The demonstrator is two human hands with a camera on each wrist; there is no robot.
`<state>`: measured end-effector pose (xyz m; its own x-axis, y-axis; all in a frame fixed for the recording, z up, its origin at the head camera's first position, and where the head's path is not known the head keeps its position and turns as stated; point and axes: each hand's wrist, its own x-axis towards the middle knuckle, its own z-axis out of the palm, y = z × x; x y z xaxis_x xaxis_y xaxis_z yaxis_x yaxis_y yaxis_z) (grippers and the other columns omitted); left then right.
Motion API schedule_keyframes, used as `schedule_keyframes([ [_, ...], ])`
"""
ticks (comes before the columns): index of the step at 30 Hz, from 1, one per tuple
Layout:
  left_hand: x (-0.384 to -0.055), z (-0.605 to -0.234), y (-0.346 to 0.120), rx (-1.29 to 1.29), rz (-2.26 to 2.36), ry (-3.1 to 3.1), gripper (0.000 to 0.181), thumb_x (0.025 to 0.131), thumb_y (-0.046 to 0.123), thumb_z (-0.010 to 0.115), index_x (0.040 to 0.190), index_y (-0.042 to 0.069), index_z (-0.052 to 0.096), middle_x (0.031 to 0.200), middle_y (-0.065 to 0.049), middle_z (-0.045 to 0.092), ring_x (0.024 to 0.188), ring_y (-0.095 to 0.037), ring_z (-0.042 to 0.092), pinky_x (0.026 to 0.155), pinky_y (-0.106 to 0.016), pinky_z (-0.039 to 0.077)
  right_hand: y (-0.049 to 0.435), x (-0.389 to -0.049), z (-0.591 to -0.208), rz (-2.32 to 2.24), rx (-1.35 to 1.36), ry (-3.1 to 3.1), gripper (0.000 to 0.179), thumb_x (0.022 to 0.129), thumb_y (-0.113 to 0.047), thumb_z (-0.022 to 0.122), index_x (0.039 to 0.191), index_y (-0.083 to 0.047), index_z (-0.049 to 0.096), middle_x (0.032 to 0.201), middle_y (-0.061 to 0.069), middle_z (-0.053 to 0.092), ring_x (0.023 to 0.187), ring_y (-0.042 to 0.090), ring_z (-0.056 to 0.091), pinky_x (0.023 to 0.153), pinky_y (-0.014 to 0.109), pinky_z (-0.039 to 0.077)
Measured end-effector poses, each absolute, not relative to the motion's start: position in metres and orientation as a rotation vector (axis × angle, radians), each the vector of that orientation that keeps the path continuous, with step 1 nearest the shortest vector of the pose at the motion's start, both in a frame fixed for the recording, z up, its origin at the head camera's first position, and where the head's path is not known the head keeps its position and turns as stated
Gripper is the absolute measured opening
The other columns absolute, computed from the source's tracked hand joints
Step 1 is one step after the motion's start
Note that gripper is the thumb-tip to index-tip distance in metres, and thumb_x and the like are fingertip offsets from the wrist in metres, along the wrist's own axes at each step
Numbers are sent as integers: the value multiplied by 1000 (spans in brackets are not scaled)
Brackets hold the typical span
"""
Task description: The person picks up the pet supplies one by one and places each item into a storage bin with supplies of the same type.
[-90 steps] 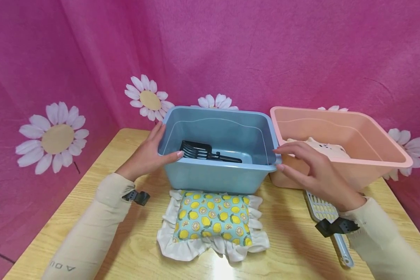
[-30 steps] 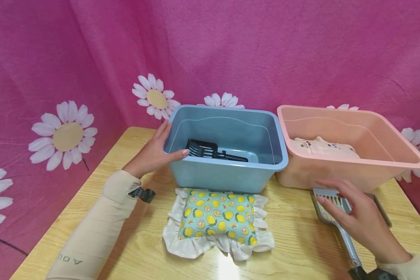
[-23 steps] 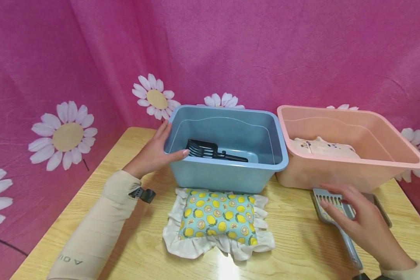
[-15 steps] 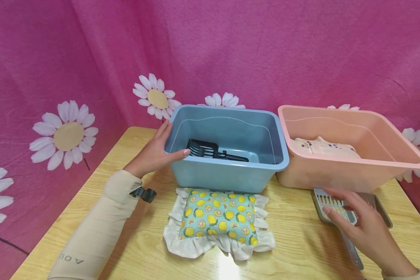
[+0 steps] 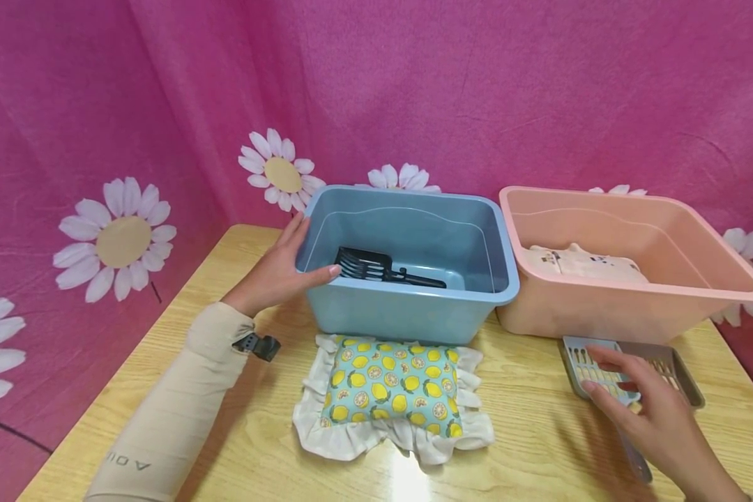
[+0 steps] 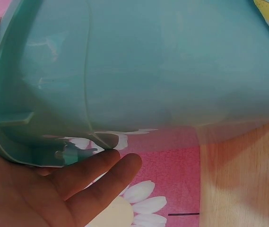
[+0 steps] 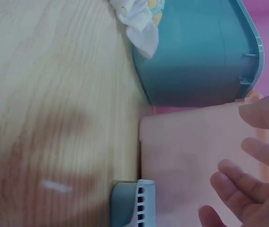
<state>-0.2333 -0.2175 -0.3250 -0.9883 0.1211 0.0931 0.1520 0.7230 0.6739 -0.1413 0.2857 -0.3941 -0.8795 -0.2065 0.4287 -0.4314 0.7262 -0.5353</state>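
Observation:
My left hand [image 5: 276, 275] rests against the left end of the blue plastic tub [image 5: 389, 314], its thumb over the front rim. In the left wrist view its extended fingers [image 6: 101, 187] lie along the tub's outside. Inside the tub is a black slotted scoop [image 5: 376, 268]. Over a grey-blue slotted litter scoop [image 5: 586, 355] on the table, my right hand [image 5: 659, 418] hovers with fingers loosely spread and holds nothing; it partly hides the scoop's handle. A brown-grey slotted scoop [image 5: 691, 390] lies to the right, partly behind the hand.
A pink tub [image 5: 602, 307] stands right of the blue one and holds a pale printed cloth item [image 5: 592, 265]. In front lies a lemon-print cushion [image 5: 389, 390] with white ruffles. A magenta flowered curtain [image 5: 414, 84] hangs behind the wooden table [image 5: 514, 432].
My right hand has left the blue tub's right rim and moved right and nearer, over the grey-blue scoop. The left hand stays on the tub. The view has shifted slightly.

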Motion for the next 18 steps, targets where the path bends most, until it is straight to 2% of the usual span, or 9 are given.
schedule_keyframes([
  [3,-234,-326,-218,-231,-1136,-2873,112,74,66,68,157,25,5,162,1,1,144,-36,18,96,-63,41,288,-140,-397,937,488,-2604,51,83,-9,76,131,-14,59,124,-24,53,106,-13,46,75,5,39],
  [10,-235,-327,-219,-238,-1133,-2873,111,74,66,68,157,26,4,162,2,1,144,-36,17,98,-64,39,293,-137,-400,958,400,-2657,48,85,-14,75,130,-13,59,123,-21,53,105,-13,44,76,2,38],
  [15,-234,-327,-219,-244,-1132,-2870,111,75,65,68,157,25,5,162,2,1,144,-36,18,99,-64,38,300,-133,-405,928,358,-2687,49,86,-18,74,132,-9,57,121,-25,50,103,-14,41,73,5,38],
  [18,-234,-326,-219,-243,-1131,-2868,111,75,66,68,157,24,5,162,2,1,144,-35,17,99,-64,37,307,-131,-409,904,324,-2715,51,87,-20,74,133,-9,55,121,-21,49,102,-15,39,72,4,37],
])
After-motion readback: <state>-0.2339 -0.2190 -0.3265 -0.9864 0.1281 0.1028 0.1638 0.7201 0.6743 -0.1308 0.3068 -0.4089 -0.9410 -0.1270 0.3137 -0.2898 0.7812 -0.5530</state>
